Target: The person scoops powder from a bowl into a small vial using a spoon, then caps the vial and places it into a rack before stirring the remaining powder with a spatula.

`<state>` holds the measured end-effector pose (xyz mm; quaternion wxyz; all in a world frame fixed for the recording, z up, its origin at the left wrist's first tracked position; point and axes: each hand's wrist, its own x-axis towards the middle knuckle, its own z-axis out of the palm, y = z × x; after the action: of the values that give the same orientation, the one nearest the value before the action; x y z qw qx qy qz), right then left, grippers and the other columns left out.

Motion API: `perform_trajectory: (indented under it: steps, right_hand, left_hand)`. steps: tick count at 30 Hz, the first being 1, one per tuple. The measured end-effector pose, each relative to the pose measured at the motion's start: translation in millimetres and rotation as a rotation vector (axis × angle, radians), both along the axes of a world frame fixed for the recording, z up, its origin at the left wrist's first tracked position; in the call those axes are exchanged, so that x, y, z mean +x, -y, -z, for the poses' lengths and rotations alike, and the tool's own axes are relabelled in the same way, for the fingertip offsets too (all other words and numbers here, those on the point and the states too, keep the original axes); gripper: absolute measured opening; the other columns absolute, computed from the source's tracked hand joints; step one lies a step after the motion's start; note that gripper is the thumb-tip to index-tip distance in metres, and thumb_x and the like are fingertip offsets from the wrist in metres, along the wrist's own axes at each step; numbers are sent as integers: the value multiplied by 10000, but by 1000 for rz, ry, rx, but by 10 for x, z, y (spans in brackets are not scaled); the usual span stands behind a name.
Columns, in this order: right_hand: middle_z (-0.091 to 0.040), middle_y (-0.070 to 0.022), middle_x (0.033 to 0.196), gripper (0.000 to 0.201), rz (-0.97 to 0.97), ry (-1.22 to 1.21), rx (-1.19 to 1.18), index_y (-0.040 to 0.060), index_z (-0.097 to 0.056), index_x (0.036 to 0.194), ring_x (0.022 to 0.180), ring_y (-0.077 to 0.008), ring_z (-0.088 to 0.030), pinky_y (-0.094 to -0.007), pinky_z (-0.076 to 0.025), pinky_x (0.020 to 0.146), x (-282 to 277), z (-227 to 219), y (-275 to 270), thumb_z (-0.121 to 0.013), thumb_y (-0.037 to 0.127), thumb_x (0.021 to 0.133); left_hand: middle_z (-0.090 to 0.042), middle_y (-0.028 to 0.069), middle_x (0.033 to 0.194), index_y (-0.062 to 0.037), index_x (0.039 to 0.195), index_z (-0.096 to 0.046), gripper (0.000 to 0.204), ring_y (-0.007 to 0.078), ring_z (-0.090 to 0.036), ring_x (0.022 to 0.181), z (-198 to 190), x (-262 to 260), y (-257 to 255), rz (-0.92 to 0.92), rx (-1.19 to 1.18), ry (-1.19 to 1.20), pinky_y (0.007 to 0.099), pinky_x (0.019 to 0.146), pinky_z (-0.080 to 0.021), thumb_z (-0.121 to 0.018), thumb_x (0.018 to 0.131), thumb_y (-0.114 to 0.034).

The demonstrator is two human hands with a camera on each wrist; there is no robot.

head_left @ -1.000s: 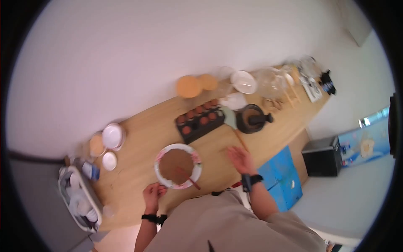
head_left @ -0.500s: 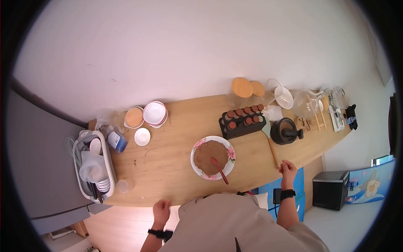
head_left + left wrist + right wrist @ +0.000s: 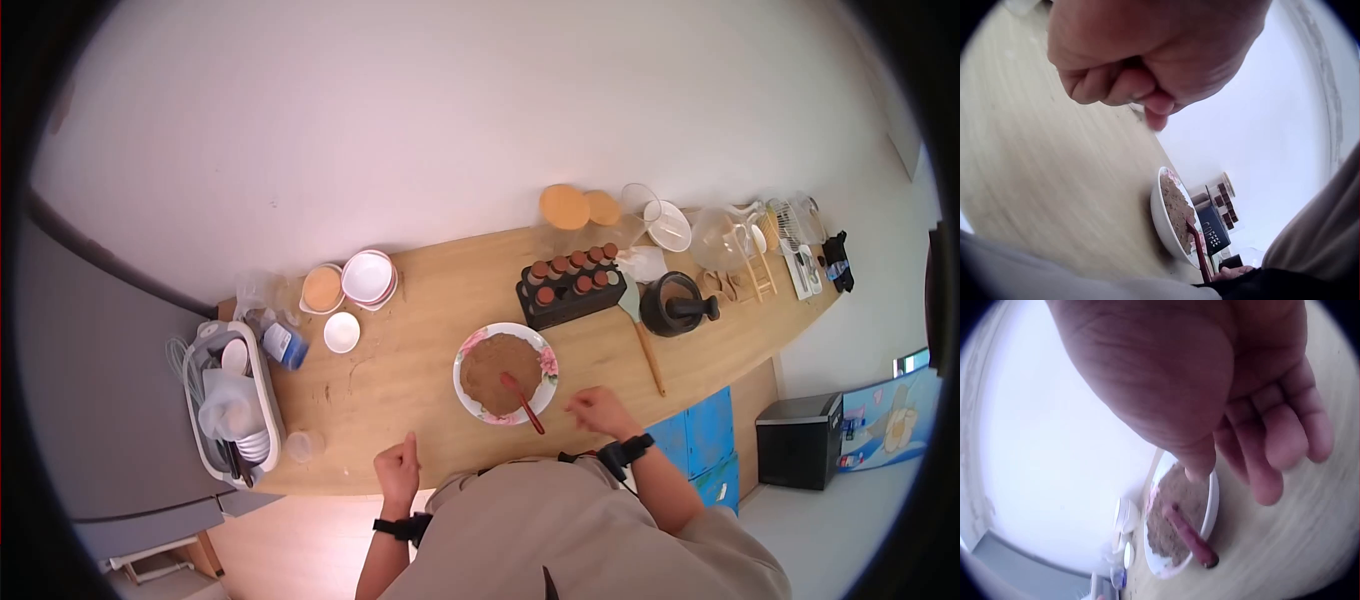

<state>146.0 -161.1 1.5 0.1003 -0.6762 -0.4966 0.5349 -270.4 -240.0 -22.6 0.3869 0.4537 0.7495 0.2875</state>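
Observation:
A white bowl with pink flowers (image 3: pixel 547 400) stands near the table's front edge, full of brown powdery or crumbly stuff (image 3: pixel 490 370). A red spoon (image 3: pixel 522 402) leans in it, its handle over the near rim. My left hand (image 3: pixel 398 472) is held over the front edge, left of the bowl; its fingers are loosely curled and hold nothing. Just right of the bowl, my right hand (image 3: pixel 603 411) hovers with relaxed, slightly bent fingers (image 3: pixel 1266 481) and nothing in them. The right wrist view has it close above the bowl and spoon handle.
Behind the bowl stands a black rack (image 3: pixel 540 315) of corked jars. Right of it are a wooden-handled spatula (image 3: pixel 650 355) and a dark mortar with pestle (image 3: pixel 660 318). At left are white bowls (image 3: pixel 368 275), a small white dish (image 3: pixel 342 333) and a dish basket (image 3: pixel 270 400).
My right hand has swung left from beside the spatula handle to the bowl's right side. The left hand has risen slightly toward the table edge. Bowl and spoon stay put on the table.

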Motion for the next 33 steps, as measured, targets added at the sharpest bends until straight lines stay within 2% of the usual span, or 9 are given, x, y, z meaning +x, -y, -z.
perform_trajectory:
  steps: [2, 4, 6, 10, 13, 17, 26, 29, 33]
  right_hand:
    - [-780, -103, 831, 321, -127, -67, 55, 13, -800, 1102, 738, -164, -760, -335, -598, 675, -229, 105, 74, -720, 313, 1021]
    - [-791, -107, 887, 327, -199, -54, 194, 24, -796, 1134, 815, -169, -766, -343, -600, 743, -327, 208, 147, -727, 323, 1019]
    - [-805, -90, 1009, 346, -294, -56, 267, 49, -775, 1222, 954, -167, -753, -352, -587, 874, -355, 304, 185, -750, 326, 1014]
    - [-798, -31, 1020, 329, -162, -400, 72, 51, -767, 1226, 902, -140, -721, -331, -589, 847, -396, 372, 181, -749, 316, 1031]
    - [-778, -34, 964, 306, 5, -494, -203, 51, -774, 1177, 880, -138, -730, -309, -599, 806, -475, 210, 139, -732, 325, 1050]
    - [-755, -40, 918, 303, 39, -463, -242, 29, -759, 1140, 830, -137, -735, -283, -604, 749, -444, 101, 148, -714, 319, 1066]
    - [-735, -56, 859, 250, 279, -410, -86, -11, -725, 1134, 719, -119, -709, -270, -576, 637, -573, -180, 41, -725, 224, 1048]
    - [-747, -97, 847, 273, 282, -245, -8, -31, -744, 1125, 728, -170, -721, -330, -567, 644, -632, -129, -67, -717, 226, 1039]
    - [-754, -196, 883, 277, 66, 105, 361, -7, -784, 1105, 791, -334, -733, -432, -559, 723, -740, -270, -110, -716, 247, 1020]
  left_hand:
    - [-643, 26, 590, 18, 926, -769, 235, 119, -645, 562, 51, 201, -185, 45, 65, 50, 277, 534, -531, -699, 1068, -156]
    - [-712, 48, 700, 33, 1036, -769, 290, 112, -660, 626, 169, 389, -327, -70, 284, 341, 277, 603, -565, -685, 1093, -239]
    - [-742, 66, 786, 36, 1106, -761, 270, 123, -681, 678, 309, 301, -400, 23, 168, 413, 282, 632, -580, -668, 1099, -218]
    - [-789, 115, 992, 46, 1204, -746, 238, 154, -732, 794, 422, 163, -554, 151, -238, 441, 290, 709, -615, -622, 1106, -132]
    - [-790, 113, 1028, 36, 1223, -738, 229, 162, -750, 829, 493, 248, -680, 133, -195, 663, 284, 728, -606, -607, 1106, -111]
    - [-791, 102, 1052, 25, 1235, -727, 234, 170, -766, 853, 551, 388, -775, 198, -153, 715, 283, 753, -610, -623, 1103, -138]
    - [-789, 72, 1033, 11, 1219, -740, 240, 158, -764, 851, 578, 481, -819, 365, -188, 664, 283, 708, -591, -599, 1103, -145]
    - [-788, 76, 1008, 10, 1213, -745, 249, 160, -763, 842, 558, 487, -850, 349, -203, 693, 285, 703, -592, -599, 1104, -160]
    - [-786, 84, 973, 7, 1208, -750, 251, 165, -763, 841, 556, 517, -875, 381, -170, 698, 290, 700, -593, -589, 1097, -151]
